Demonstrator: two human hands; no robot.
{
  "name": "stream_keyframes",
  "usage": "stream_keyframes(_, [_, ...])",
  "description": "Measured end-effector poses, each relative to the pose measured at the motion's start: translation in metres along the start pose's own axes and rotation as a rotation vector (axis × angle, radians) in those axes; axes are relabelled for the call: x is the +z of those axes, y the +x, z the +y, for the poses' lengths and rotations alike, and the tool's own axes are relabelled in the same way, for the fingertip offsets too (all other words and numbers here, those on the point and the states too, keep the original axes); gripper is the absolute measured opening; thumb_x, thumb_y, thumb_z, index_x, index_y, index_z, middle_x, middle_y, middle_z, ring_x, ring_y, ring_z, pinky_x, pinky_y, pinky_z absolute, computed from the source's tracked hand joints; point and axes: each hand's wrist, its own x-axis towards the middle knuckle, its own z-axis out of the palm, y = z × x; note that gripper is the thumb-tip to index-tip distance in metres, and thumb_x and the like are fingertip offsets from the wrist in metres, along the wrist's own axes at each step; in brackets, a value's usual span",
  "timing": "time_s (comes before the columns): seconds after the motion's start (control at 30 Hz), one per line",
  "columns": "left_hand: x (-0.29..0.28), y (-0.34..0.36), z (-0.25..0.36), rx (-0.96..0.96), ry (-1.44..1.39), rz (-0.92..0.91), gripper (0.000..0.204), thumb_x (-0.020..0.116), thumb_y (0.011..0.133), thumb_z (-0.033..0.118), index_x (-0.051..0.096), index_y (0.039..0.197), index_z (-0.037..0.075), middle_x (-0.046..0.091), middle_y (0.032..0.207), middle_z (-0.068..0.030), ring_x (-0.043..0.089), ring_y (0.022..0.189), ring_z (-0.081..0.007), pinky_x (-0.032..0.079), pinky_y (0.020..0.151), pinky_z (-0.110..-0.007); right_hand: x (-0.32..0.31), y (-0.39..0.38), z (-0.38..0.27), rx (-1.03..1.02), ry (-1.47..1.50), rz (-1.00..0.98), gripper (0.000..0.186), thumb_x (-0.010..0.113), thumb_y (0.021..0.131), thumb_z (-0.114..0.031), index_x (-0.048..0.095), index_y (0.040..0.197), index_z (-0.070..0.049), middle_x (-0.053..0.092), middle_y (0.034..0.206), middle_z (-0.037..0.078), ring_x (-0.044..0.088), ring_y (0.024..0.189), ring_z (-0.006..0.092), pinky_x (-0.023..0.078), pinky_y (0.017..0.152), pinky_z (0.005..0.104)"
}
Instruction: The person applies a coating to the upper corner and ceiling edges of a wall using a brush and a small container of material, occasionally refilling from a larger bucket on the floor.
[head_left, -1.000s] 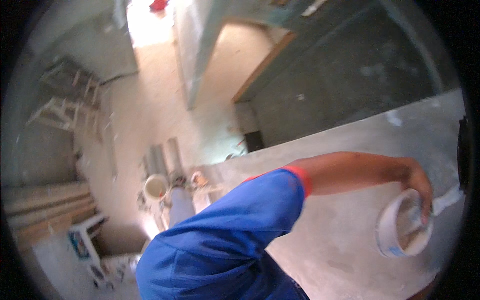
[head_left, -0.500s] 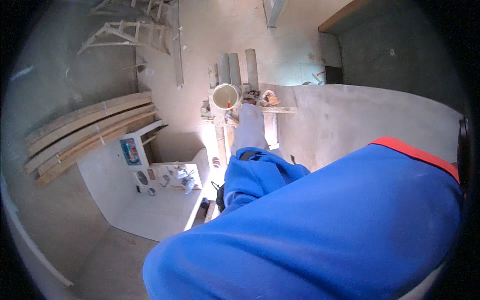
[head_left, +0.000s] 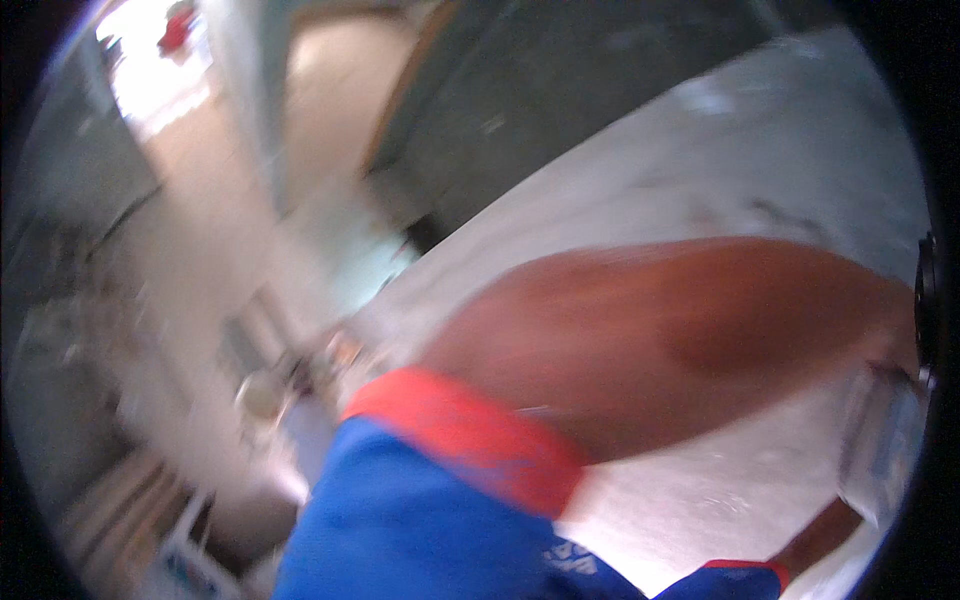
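My left arm, in a blue sleeve (head_left: 430, 510) with a red cuff, reaches across to the right. Its bare forearm (head_left: 640, 345) is smeared by motion, and the hand is cut off at the dark right rim. Low on the right comes my right forearm (head_left: 820, 535), out of another blue sleeve with a red cuff. It ends at a blurred grey, box-like or blade-like thing (head_left: 875, 450), whose kind I cannot make out. That thing lies just below my left wrist. The fingers of both hands are hidden, so I cannot tell which hand holds it.
A pale, smooth wall (head_left: 650, 180) spans the right, behind my arms. Far below at the left stand a whitish bucket (head_left: 260, 395) and blurred pipe-like pieces (head_left: 245, 345). Wooden planks (head_left: 115, 510) lean at the lower left. Bright daylight enters through an opening (head_left: 155, 70).
The view has swung and tilted, so the bucket and planks sit lower left. My left forearm is now bared to view, and my right forearm and the grey thing have appeared.
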Motion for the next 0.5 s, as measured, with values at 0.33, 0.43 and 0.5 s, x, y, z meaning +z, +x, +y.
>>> stream_keyframes(0.33, [-0.007, -0.009, -0.082, -0.183, -0.049, -0.233, 0.048, 0.064, 0.090, 0.038, 0.065, 0.110, -0.005, 0.067, 0.100, -0.0153, 0.061, 0.092, -0.0244, 0.047, 0.087, -0.037, 0.014, -0.019, -0.088, -0.203, 0.024, 0.226, 0.052, 0.053, 0.090, -0.012, 0.045, 0.141, -0.005, 0.051, 0.081, -0.002, 0.040, 0.054, 0.0041, 0.031, 0.045, 0.0179])
stream_keyframes(0.43, [0.020, -0.037, -0.042, -0.203, -0.017, -0.314, 0.047, 0.063, 0.091, 0.039, 0.065, 0.113, -0.003, 0.067, 0.102, -0.0129, 0.060, 0.098, -0.0230, 0.045, 0.091, -0.036, -0.031, -0.021, -0.142, -0.227, 0.090, 0.245, 0.053, 0.055, 0.090, -0.014, 0.046, 0.141, -0.005, 0.049, 0.079, -0.003, 0.039, 0.054, 0.0038, 0.030, 0.045, 0.0179])
stream_keyframes(0.5, [0.027, -0.037, -0.043, -0.159, -0.005, -0.345, 0.047, 0.064, 0.091, 0.039, 0.064, 0.115, -0.001, 0.067, 0.105, -0.0117, 0.059, 0.100, -0.0224, 0.045, 0.093, -0.036, -0.046, -0.025, -0.153, -0.267, 0.037, 0.268, 0.052, 0.056, 0.090, -0.017, 0.048, 0.140, -0.005, 0.048, 0.077, -0.003, 0.040, 0.054, 0.0035, 0.030, 0.045, 0.0178])
